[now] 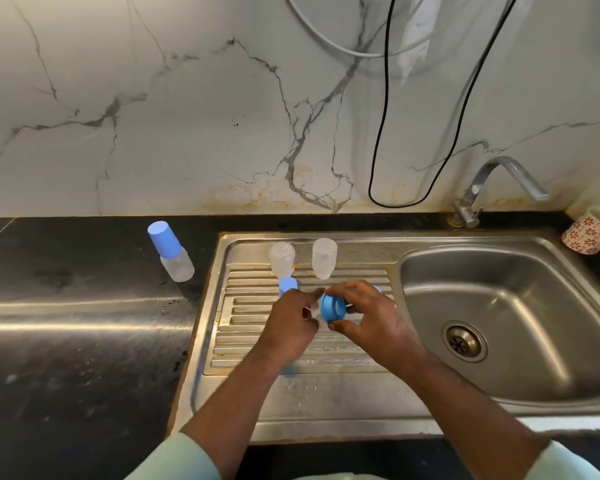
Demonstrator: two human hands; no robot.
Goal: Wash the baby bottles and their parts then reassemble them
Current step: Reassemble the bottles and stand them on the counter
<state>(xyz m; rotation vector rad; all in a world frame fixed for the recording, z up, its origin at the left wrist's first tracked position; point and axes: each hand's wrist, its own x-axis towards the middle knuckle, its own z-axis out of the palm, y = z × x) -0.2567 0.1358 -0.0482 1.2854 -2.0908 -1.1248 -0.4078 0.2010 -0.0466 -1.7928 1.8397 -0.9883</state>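
Over the ribbed drainboard [257, 341] my right hand [368, 317] holds a blue screw ring [332, 308], its opening turned toward the left. My left hand [290, 323] pinches a small clear part, likely a teat [313, 311], right beside the ring. Two clear bottle bodies [282, 259] [324, 258] stand upside down at the back of the drainboard. A blue cap [287, 285] stands just behind my left hand. Another blue piece [377, 289] peeks out behind my right hand. One assembled bottle with a blue cap [170, 251] stands on the black counter to the left.
The steel sink basin [499, 306] with its drain [464, 341] lies to the right, under a tap [492, 188]. A cup with red flowers [591, 233] lies on its side at the far right. Black cables [385, 116] hang on the marble wall.
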